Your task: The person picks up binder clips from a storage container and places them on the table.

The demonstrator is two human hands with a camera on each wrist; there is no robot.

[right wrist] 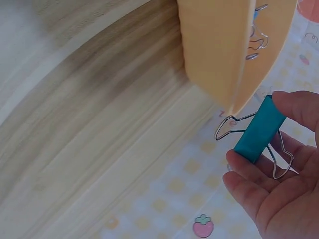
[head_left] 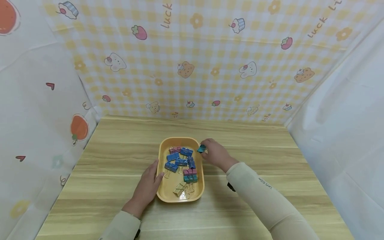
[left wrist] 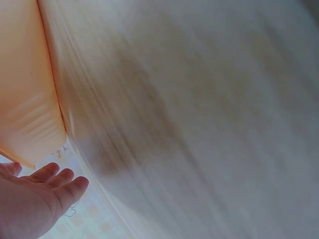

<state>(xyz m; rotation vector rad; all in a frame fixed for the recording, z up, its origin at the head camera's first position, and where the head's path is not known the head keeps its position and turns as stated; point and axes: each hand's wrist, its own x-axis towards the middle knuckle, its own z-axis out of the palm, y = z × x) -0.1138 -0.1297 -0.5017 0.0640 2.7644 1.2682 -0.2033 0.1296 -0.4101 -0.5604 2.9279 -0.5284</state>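
Observation:
A yellow plastic tray (head_left: 180, 199) holds several binder clips: blue ones (head_left: 181, 162), pink ones (head_left: 190, 172), a teal one (head_left: 190, 179) and a gold one (head_left: 179, 189). At the tray's left side rests my left hand (head_left: 146, 183), its thumb at the rim and its fingers fairly straight along the outer wall. Just past the upper right rim, my right hand (head_left: 216, 154) pinches a teal binder clip (right wrist: 260, 129) by its ends, between thumb and fingers. Both wire handles of this clip stick out in the right wrist view.
The tray stands on a wood-grain tabletop (head_left: 255, 196). A checked cloth with printed cartoons (head_left: 204, 86) hangs behind it, and white cloths (head_left: 345, 133) hang at both sides. Table surface extends left and right of the tray.

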